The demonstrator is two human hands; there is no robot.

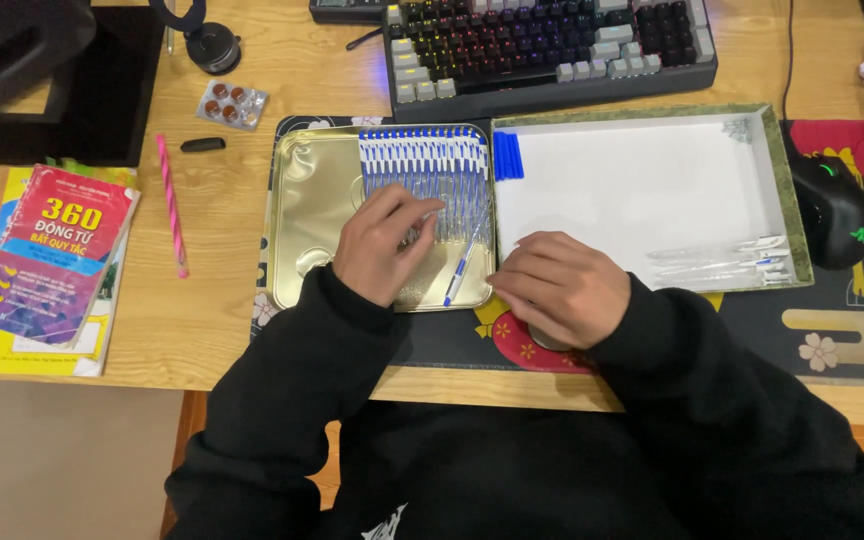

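Blue-capped clear plastic pens (422, 165) lined up side by side in a shallow gold metal tin tray (312, 200), filling its upper right part. Left hand (384, 243) laid flat over the lower ends of that row, fingers spread and pressing down, not closed around any one pen. One loose blue-tipped pen (464, 262) lying slanted at the tray's right edge, between both hands. Right hand (560, 285) resting palm down on the near rim of the white-lined cardboard box lid (642, 190), fingers loosely curled, gripping nothing visible. Several blue pen caps (508, 155) stacked in the lid's top left corner; a few clear pen barrels (717, 258) near its lower right. Tray and lid touching, both on a patterned dark desk mat (832, 340) over the wooden tabletop (202, 320). Beyond, a backlit keyboard (552, 45); to the right, a black mouse (830, 210); to the left, a pink striped pencil (171, 205) and a colourful book (52, 255).
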